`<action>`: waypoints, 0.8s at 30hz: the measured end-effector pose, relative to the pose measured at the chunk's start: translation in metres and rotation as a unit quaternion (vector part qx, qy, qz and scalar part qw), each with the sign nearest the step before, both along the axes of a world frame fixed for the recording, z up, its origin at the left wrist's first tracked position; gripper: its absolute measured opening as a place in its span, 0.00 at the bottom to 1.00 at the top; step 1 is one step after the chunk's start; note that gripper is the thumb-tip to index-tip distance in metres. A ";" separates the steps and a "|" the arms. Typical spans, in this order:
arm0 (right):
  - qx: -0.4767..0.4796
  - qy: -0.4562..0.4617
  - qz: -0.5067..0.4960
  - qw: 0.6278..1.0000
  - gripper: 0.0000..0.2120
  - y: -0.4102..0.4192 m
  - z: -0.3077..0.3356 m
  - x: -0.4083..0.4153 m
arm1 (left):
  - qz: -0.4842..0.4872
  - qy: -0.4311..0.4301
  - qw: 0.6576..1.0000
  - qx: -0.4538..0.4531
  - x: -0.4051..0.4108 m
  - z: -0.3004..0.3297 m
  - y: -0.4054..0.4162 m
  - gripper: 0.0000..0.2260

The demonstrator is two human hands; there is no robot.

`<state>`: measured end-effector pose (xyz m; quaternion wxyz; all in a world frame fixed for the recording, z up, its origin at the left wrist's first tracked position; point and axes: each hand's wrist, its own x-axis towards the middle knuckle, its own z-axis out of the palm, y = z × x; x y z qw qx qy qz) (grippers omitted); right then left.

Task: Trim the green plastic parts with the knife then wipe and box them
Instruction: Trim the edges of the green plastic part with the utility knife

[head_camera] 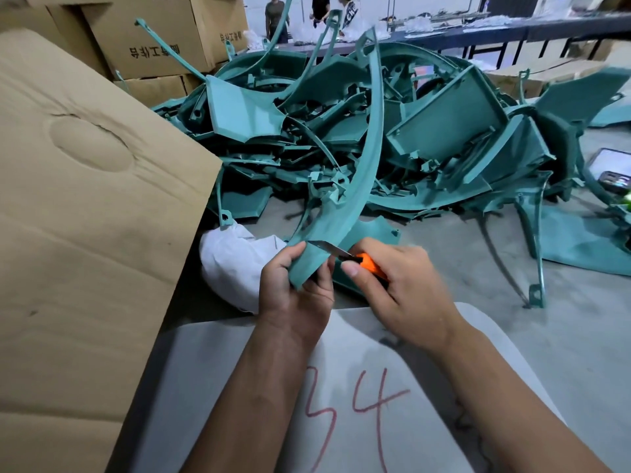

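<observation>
- The long curved teal-green plastic strip [355, 172] is the part in hand; its lower end sits in the left hand [295, 288], fingers and thumb curled round it, while the rest arcs up over the heap of teal-green plastic parts [426, 131] behind.
- The right hand [396, 285], just right of the strip's lower end, grips the orange-handled utility knife [367, 262], fingers wrapped on the handle; its blade tip lies against the strip's edge.
- Risk, as I judge it: the blade lies toward the left thumb, which sits close beside the edge. A slip or sudden release of flash could carry the steel into that thumb.
- The strip is long and free at the top; if it flexes or snags the heap, the cut could wander and gouge the part.
- The white crumpled cloth [239, 257], left of the strip's lower end, and the large brown cardboard box [88, 213] further left wait for wiping and boxing, both not yet begun.
</observation>
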<state>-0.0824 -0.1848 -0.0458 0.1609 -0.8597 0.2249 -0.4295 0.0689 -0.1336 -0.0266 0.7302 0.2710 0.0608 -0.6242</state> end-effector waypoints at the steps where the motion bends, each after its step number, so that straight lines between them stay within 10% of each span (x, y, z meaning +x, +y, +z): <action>1: -0.006 0.001 -0.007 1.000 0.17 0.000 0.000 -0.001 | -0.005 -0.001 1.000 0.001 0.000 0.000 0.000 0.09; 12: -0.055 -0.096 -0.160 0.981 0.11 -0.013 0.005 -0.017 | -0.089 -0.036 0.995 -0.028 0.010 0.002 0.003 0.16; 18: 0.017 -0.183 -0.251 0.951 0.12 -0.030 0.008 -0.037 | -0.215 -0.148 0.965 -0.040 0.008 0.008 0.009 0.06; 24: 0.177 -0.315 -0.155 0.919 0.18 -0.027 0.010 -0.037 | -0.123 -0.142 0.982 -0.002 0.006 0.004 0.004 0.13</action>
